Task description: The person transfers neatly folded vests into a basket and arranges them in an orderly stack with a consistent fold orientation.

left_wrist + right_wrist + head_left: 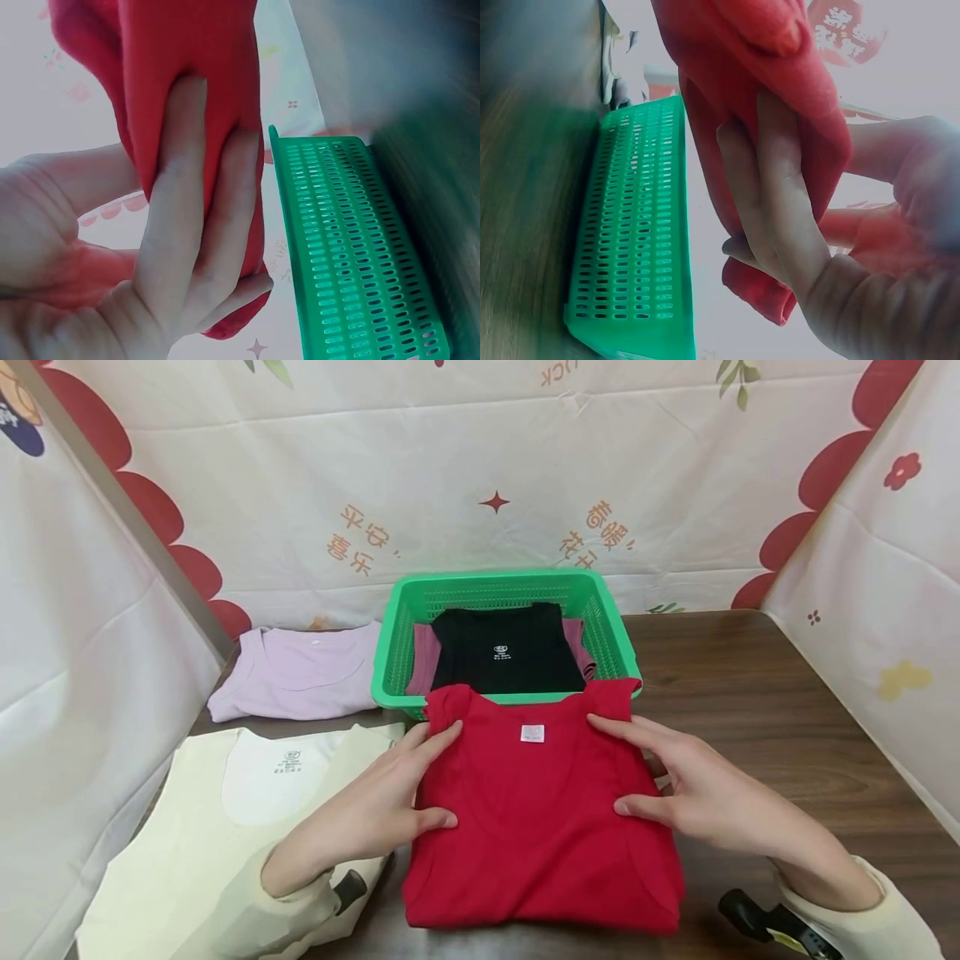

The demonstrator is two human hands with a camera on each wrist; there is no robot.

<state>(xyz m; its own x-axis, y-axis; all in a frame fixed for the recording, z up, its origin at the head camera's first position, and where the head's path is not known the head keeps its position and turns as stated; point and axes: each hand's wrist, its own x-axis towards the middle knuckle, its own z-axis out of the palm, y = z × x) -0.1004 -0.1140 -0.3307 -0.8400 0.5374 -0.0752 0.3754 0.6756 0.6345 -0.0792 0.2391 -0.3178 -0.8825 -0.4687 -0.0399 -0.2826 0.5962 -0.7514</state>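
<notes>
A folded red tank top (525,827) with a white neck label is held up in front of the green basket (385,647), its top edge overlapping the basket's front rim. My left hand (375,810) grips its left side, thumb on the front; in the left wrist view, the fingers (169,232) support the folded cloth from beneath. On the opposite side my right hand (697,785) holds the cloth likewise, its fingers (787,202) under the fold in the right wrist view. Inside the basket, a folded black top (502,647) lies over a mauve garment (425,656).
Left of the basket lies a folded lavender top (315,664). Nearer, a cream tank top (180,843) is spread under my left forearm. Dark wooden tabletop (750,693) shows on the right. A white printed cloth (465,460) hangs behind and along both sides.
</notes>
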